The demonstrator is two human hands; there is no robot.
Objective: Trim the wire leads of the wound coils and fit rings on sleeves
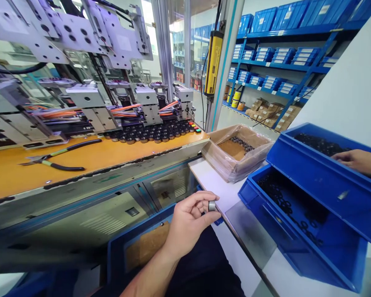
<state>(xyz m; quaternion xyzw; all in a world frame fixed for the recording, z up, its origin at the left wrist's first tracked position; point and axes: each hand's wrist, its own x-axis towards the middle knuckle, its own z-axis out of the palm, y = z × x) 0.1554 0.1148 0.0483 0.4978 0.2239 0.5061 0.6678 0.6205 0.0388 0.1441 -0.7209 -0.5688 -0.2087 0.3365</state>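
My left hand (190,225) is raised over my lap, near the white table's edge. Its thumb and fingers are closed around a small silver metal ring (212,206). At the far right, my right hand (357,160) reaches into the upper blue bin (321,181), at the small black parts (318,143) heaped there. Its fingers look drawn together, and whatever is between them cannot be made out. Below sits a second blue bin (266,218) holding black ring-shaped parts (281,202).
On the orange bench (117,159) lie pliers (62,159) and many black-and-metal round parts (154,133), beneath machine fixtures (92,107). A plastic-lined box (228,167) with small parts stands beyond the bins. An open blue crate (111,251) is low on the left.
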